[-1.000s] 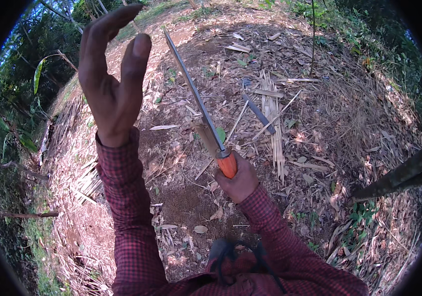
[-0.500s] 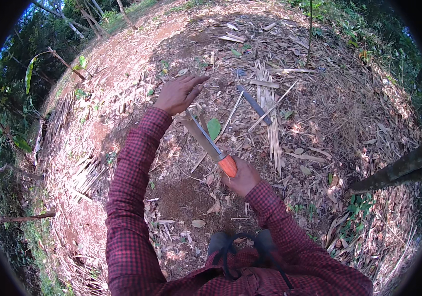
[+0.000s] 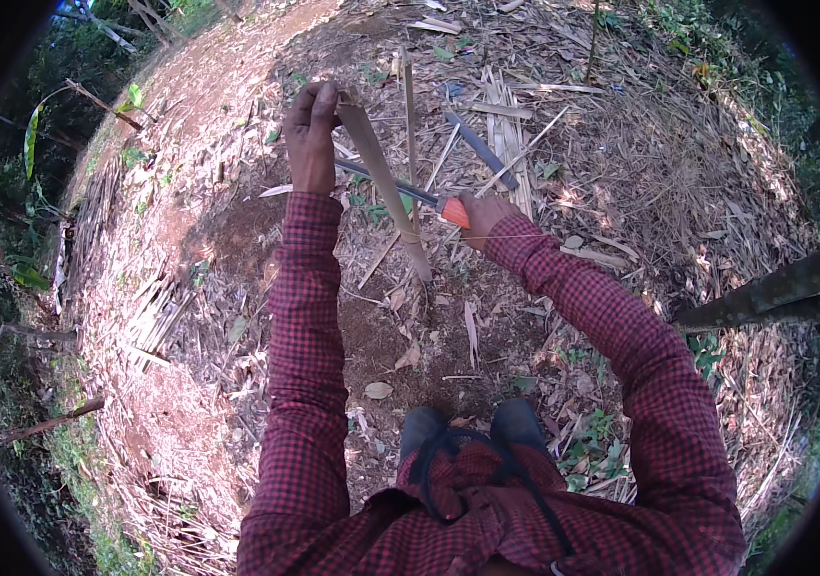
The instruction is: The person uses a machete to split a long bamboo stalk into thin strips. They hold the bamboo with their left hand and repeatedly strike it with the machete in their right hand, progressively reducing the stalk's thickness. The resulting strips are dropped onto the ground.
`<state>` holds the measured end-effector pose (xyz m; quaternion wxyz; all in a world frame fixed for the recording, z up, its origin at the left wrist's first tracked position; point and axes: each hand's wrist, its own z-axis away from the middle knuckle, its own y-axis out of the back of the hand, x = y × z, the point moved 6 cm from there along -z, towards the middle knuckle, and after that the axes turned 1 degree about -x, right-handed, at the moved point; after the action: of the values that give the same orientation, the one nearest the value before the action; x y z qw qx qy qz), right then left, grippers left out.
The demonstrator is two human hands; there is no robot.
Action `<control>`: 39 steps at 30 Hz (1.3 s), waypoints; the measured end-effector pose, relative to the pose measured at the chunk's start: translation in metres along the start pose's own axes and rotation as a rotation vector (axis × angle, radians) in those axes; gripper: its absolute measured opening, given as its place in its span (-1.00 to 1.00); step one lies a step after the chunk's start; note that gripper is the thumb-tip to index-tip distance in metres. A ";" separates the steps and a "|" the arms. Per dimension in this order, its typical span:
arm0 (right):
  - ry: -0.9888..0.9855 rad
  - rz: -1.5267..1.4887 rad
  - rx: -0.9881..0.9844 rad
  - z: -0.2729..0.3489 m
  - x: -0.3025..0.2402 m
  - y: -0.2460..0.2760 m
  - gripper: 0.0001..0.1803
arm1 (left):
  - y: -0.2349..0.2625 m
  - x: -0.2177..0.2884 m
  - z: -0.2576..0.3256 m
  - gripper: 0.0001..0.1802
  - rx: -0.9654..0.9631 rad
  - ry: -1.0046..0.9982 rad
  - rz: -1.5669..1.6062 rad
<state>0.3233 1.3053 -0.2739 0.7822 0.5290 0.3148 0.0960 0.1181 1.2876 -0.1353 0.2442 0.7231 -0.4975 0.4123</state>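
I'm at the splitting step: my left hand (image 3: 311, 134) grips the bamboo strip (image 3: 386, 187) upright at upper centre, my right hand (image 3: 483, 213) clenches the knife (image 3: 400, 184) across it. Next needs steady downward pressure.

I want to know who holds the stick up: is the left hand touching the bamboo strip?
Touching. The head view shows the left hand with its fingers closed around the top end of the bamboo strip.

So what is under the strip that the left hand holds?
The knife blade passes behind the strip, which hides its middle. Below lie dry leaves and soil. The left hand grips the strip's top, and the right hand grips the handle.
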 end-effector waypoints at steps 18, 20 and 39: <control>-0.272 -0.626 -0.201 -0.032 0.012 -0.213 -0.47 | 0.042 -0.003 -0.002 -0.73 0.438 -0.309 -0.029; -0.266 -0.717 -0.195 -0.022 0.001 -0.229 -0.47 | 0.050 0.002 0.010 -0.75 0.477 -0.253 -0.061; -0.194 -0.600 -0.260 -0.019 -0.004 -0.239 -0.50 | 0.119 0.018 0.049 -0.72 0.709 -0.318 -0.225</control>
<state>0.2649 1.2171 -0.4895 0.8629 0.3153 0.3654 -0.1497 0.0287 1.1953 -0.1535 -0.0567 0.8672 -0.2740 0.4120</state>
